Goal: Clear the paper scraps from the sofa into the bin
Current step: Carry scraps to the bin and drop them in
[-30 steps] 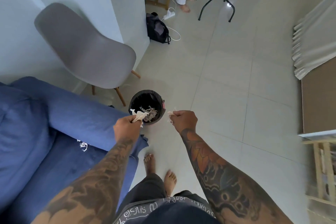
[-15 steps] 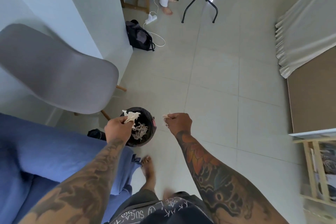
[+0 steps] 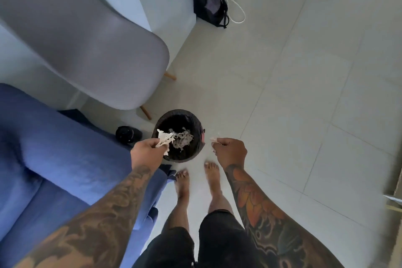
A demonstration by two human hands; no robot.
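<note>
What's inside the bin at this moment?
The bin holds a tangled heap of paper scraps. The left hand, gripping a wad of scraps, covers its near-left rim; the bottom is hidden.

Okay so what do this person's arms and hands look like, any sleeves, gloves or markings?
Both forearms are bare, with no sleeves or gloves. The left arm carries dark swirling tattoos; the right arm has an orange flower-like tattoo among dark patterns. The left hand and right hand show no rings.
</note>
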